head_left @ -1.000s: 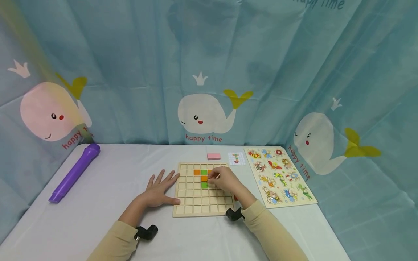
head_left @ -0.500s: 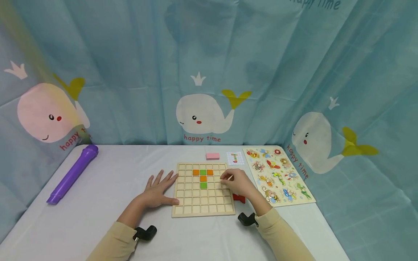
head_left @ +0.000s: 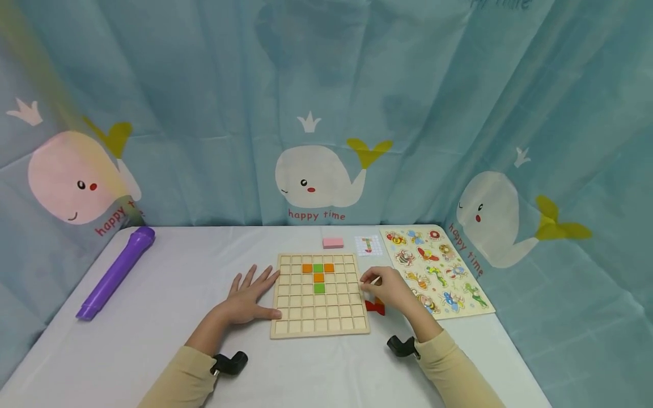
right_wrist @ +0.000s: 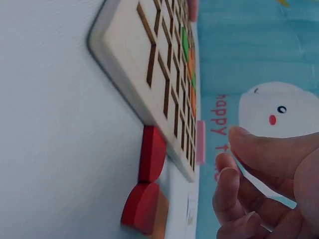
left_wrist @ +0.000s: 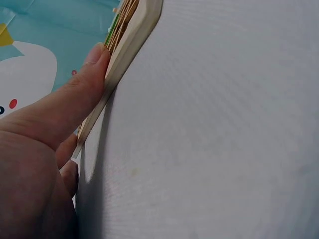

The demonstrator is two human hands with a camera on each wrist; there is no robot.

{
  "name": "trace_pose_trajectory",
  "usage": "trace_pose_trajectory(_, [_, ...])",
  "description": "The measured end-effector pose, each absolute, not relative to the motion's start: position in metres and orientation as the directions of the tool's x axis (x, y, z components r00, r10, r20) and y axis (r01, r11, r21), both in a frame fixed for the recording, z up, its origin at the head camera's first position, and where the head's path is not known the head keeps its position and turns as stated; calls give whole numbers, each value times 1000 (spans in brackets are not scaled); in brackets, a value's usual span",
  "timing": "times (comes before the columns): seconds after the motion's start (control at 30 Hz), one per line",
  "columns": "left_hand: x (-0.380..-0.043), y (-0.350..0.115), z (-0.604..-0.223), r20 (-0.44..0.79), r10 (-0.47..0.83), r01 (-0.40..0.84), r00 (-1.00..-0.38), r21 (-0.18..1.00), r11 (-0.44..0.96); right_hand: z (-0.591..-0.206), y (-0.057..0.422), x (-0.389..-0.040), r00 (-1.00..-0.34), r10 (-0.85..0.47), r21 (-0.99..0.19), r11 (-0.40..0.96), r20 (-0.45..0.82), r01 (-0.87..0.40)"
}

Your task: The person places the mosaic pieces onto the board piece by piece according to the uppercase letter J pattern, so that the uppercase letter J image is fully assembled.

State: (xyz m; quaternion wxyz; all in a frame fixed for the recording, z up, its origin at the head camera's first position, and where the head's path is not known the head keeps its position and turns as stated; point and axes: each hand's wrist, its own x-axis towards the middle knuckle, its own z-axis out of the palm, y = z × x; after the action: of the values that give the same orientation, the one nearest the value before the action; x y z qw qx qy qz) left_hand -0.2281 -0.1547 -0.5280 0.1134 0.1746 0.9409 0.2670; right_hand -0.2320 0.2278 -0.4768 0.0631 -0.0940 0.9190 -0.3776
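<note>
A wooden grid board lies flat on the white table. Its cells hold orange and green square tiles: a row of an orange tile, a green one and an orange one, then orange and green below the middle. My left hand spreads along the board's left side, thumb and fingertips at the edge. Past the right edge hovers my right hand, fingers loosely bent, nothing seen between thumb and fingertips. Below it, red blocks with rounded sides and an orange piece lie beside the board.
Behind the board are a pink block and a small card with a printed coloured pattern. An insect picture puzzle lies on the right. A purple tube rests at the far left. A whale-print curtain surrounds the table.
My right hand has moved right, off the tiles to beyond the board's right edge, uncovering the right orange tile and the red blocks. My left hand has stayed at the board's left edge.
</note>
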Motion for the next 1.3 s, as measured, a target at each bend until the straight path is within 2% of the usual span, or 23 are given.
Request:
trace_pose_trajectory(0.77, [-228,-154,-526,-124,385,264,-914,540,799,-494,260,-220,-981,-78,-631,774,-179,54])
trace_pose_trajectory(1.07, [-228,-154,-527,-120,382,264,-916,534,803,-501,262,-223,-981,-67,-650,757,-180,68])
trace_pose_trajectory(1.3, [-228,-154,-527,-117,380,264,-918,537,802,-488,251,-231,-986,-82,-651,758,-148,34])
